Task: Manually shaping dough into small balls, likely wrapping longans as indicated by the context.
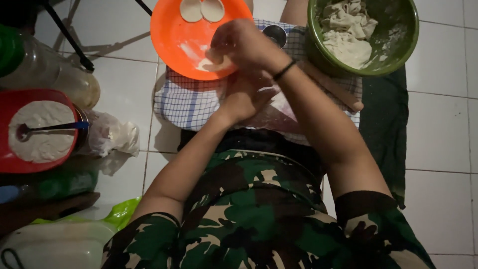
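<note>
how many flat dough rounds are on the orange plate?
2 clear ones, side by side at the far rim of the orange plate: left round, right round. The right hand covers the plate's near edge with pale dough there, so another may be hidden.

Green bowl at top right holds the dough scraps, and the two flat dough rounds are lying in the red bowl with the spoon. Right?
Not quite. The green bowl does hold the dough scraps, but the two flat dough rounds lie on the orange plate, as the head view shows. The red bowl holds a white mass and the spoon.
</note>
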